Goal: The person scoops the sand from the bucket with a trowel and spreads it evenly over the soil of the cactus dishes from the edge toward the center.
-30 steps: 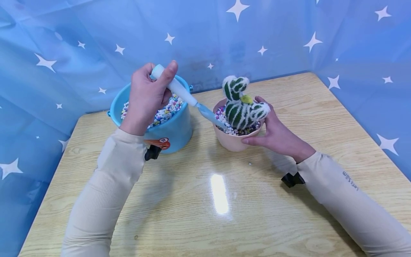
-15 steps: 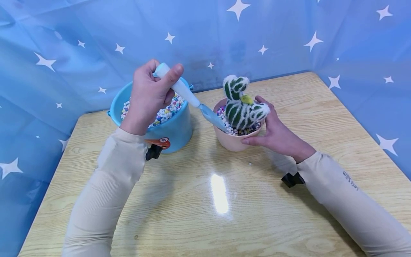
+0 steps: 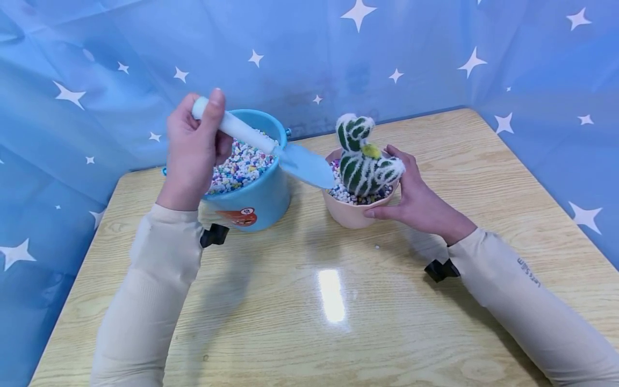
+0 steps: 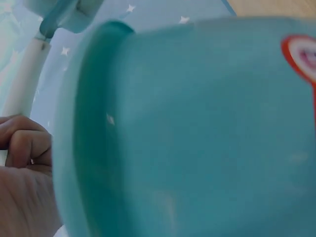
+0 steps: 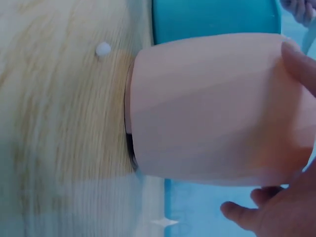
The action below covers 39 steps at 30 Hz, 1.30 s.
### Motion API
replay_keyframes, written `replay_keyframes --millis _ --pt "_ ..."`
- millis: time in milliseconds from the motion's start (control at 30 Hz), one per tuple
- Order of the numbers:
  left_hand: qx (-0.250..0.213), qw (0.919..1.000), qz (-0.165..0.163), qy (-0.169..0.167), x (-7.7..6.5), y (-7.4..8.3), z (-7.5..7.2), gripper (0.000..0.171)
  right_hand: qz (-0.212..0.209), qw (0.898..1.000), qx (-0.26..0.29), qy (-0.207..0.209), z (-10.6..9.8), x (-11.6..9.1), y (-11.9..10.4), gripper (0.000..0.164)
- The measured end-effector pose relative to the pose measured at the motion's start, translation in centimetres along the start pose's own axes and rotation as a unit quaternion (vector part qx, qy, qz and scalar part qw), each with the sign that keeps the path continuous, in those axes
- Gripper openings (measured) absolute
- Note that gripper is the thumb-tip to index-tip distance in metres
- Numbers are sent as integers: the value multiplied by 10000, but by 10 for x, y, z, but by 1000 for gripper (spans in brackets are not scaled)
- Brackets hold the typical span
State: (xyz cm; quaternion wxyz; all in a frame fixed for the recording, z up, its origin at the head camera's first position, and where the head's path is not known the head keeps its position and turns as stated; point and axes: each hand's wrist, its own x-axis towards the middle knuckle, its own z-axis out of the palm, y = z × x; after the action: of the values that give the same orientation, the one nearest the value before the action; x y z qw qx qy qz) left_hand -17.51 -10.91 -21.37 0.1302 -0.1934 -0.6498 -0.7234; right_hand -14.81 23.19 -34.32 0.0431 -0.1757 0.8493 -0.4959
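Pale-blue trowel [image 3: 290, 157] was gripped in the left hand [image 3: 191, 153], fingers curled round its handle [image 3: 246, 133], blade [image 3: 308, 167] between bucket [image 3: 263, 201] and pink pot [image 3: 352, 216]. Right hand [image 3: 419, 201] clasped the pot. Judged risk: a low swing could have jolted it, scattering pebbles [image 3: 343, 194].

"LetsSlim" on right sleeve [image 3: 519, 301], bucket label [image 3: 242, 216] illegible

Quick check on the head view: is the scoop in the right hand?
No, the left hand grips the scoop by its handle, while the right hand holds the pink pot.
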Motion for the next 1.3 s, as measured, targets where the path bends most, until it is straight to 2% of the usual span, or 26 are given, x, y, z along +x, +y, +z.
replay_keyframes --millis 133,233,467,633,700,867,1000,1100,1200,1300 --pt "-337 9979 -20 549 -2 5 -17 27 -171 9997 172 -52 -1 2 4 120" --pt "-597 9920 -4 1110 -3 8 -33 29 -179 9997 188 -33 -1 2 4 118" --pt "-617 9722 107 2256 -4 15 -68 26 5 10000 60 3 -3 0 0 121" --pt "-429 9619 304 2684 -2 22 -94 29 -65 9996 254 -117 -6 1 2 119" --pt "-209 9624 505 2659 -2 23 -103 30 -18 9996 254 -95 -6 1 1 118" --pt "242 9679 828 2360 -2 24 -119 29 136 9992 -268 253 -2 -2 -2 122" --pt "430 9753 540 2096 -6 26 -125 30 159 9972 -555 483 1 -3 -4 123" --pt "610 9820 222 1775 -10 28 -129 31 105 9974 -573 418 0 -2 -5 122" --pt "837 9859 -125 1442 -14 31 -131 33 -2 9992 -328 237 -3 0 -5 121" --pt "1129 9859 -378 1177 -16 32 -132 33 -62 10000 9 70 -6 1 -5 119"
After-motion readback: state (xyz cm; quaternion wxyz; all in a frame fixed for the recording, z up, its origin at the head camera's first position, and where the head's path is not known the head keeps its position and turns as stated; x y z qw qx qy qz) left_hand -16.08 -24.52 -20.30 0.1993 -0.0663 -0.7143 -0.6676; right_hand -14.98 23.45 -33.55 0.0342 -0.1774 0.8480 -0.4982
